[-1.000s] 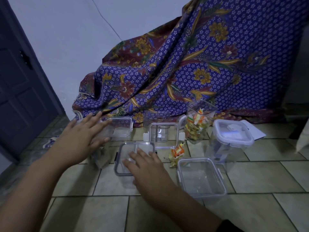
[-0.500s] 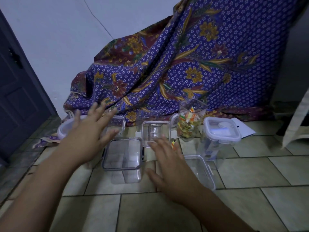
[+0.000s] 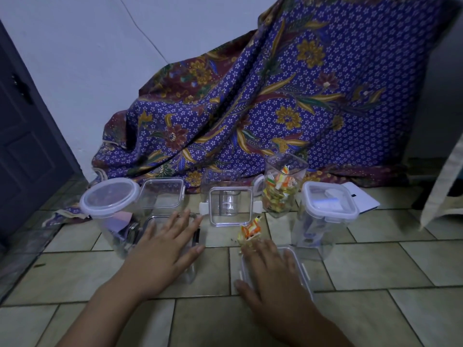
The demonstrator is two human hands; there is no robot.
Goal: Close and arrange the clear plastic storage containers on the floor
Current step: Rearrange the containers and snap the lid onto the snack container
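Note:
Several clear plastic containers stand on the tiled floor. My left hand [image 3: 165, 249] lies flat, fingers spread, on the lid of a square container [image 3: 191, 271] at centre left. My right hand [image 3: 270, 269] rests palm down on a low square container [image 3: 302, 266] at centre right. Behind them stand a round-lidded container [image 3: 110, 196], a lidded square one [image 3: 162, 194], a small container with side clips out [image 3: 230, 206], an open tall jar of wrapped sweets [image 3: 281, 189] and a tall lidded container [image 3: 328, 206].
Loose wrapped sweets [image 3: 250, 230] lie on the floor just beyond my right fingertips. A purple patterned cloth [image 3: 275, 108] drapes over something at the back. A dark door [image 3: 22, 146] is at the left, a white flat object [image 3: 363, 201] behind the tall container.
My left hand came down onto the centre-left container's lid. My right hand moved right from that container onto the low one. The view shifted, bringing the round-lidded container into sight.

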